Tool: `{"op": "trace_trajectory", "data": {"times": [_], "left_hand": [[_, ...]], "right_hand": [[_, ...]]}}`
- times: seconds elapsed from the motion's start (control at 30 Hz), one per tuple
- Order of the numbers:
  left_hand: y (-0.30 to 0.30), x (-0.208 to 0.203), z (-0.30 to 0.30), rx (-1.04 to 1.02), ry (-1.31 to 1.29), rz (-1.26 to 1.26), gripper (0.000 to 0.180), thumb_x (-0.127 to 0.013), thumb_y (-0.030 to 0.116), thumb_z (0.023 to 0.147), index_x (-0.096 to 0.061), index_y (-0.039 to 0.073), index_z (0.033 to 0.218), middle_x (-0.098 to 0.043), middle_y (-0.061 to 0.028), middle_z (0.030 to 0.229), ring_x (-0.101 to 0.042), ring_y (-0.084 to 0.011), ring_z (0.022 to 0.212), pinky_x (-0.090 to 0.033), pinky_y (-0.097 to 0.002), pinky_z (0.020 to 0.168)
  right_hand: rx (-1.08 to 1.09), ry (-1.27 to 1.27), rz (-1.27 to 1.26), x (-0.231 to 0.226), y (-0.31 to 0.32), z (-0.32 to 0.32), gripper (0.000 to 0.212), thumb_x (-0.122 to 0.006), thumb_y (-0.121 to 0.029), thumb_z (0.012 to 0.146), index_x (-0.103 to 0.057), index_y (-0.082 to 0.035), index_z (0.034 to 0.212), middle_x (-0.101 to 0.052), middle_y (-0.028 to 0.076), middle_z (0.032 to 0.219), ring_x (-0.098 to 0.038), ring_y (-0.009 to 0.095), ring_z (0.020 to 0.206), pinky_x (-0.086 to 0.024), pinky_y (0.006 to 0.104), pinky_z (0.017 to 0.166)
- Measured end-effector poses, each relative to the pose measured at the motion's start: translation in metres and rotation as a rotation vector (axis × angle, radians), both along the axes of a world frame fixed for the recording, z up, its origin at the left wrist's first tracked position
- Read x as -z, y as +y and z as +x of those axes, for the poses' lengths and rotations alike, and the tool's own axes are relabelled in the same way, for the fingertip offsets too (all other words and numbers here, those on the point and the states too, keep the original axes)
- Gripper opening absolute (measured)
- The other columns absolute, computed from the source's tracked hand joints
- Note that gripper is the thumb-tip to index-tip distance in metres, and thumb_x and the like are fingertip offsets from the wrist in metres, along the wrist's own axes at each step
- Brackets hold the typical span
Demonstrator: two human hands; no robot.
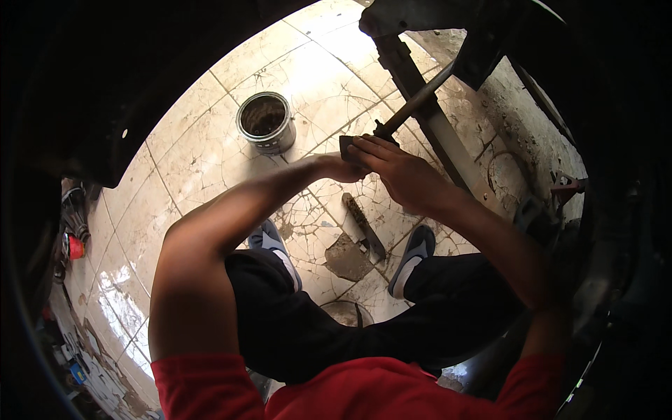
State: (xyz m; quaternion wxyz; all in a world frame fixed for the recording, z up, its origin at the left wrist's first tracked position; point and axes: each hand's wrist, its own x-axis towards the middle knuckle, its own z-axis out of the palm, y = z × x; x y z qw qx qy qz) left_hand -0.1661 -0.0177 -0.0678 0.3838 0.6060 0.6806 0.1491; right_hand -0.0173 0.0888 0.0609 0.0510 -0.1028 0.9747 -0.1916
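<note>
In front of me, both my hands meet at the lower end of a dark metal rod. A small dark flat-sided piece shows between them; I cannot make out whether it is part of the rod or a loose pad. My right hand lies over its top with the fingers wrapped across it. My left hand is closed under it, its fingers mostly hidden. Below the hands, a wire brush rests on the floor beside a flat brown scrap.
An open metal can with a dark inside stands on the cracked tile floor. A dark metal beam slants down at the right. Dark bodywork frames the view overhead. A red jack stand is at far right; tools and clutter lie far left.
</note>
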Motion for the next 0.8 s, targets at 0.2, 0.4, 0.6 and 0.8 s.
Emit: {"op": "trace_trajectory", "data": {"times": [0.2,0.4,0.6,0.8], "left_hand": [[0.008,-0.012,-0.022,-0.024,0.353,0.095,0.031,-0.06,0.042,0.087,-0.065,0.015,0.102,-0.07,-0.0087,0.096,-0.067,-0.0286,0.094,-0.054,-0.0392,0.076],[0.014,-0.007,-0.037,-0.039,0.424,0.303,0.042,-0.071,0.049,0.078,-0.064,0.014,0.1,-0.067,-0.0066,0.095,-0.066,-0.0313,0.092,-0.053,-0.0434,0.075],[0.007,-0.001,-0.032,-0.135,0.072,0.164,0.027,-0.063,0.034,0.088,-0.064,0.014,0.106,-0.068,-0.009,0.1,-0.066,-0.0275,0.094,-0.053,-0.0392,0.078],[0.001,0.006,-0.029,-0.198,0.066,0.04,0.02,-0.052,0.017,0.091,-0.065,0.008,0.103,-0.069,-0.0137,0.099,-0.066,-0.0273,0.094,-0.051,-0.0392,0.08]], "right_hand": [[0.025,-0.152,0.081,-0.016,-0.001,0.004,0.064,-0.044,0.013,0.087,-0.04,-0.011,0.147,-0.036,0.007,0.155,-0.039,0.026,0.14,-0.049,0.0406,0.106],[0.04,-0.043,0.145,-0.003,0.002,0.006,0.067,-0.045,0.014,0.086,-0.042,-0.014,0.146,-0.033,0.005,0.157,-0.043,0.025,0.138,-0.051,0.0384,0.104],[0.006,-0.111,0.086,-0.019,0.008,0.006,0.055,-0.046,0.008,0.091,-0.046,-0.012,0.143,-0.045,0.009,0.149,-0.051,0.027,0.131,-0.05,0.0404,0.102],[0.125,-0.001,-0.142,-0.043,0.032,0.0,0.042,-0.042,-0.006,0.102,-0.05,-0.013,0.142,-0.056,0.014,0.138,-0.055,0.032,0.127,-0.046,0.0398,0.105]]}}
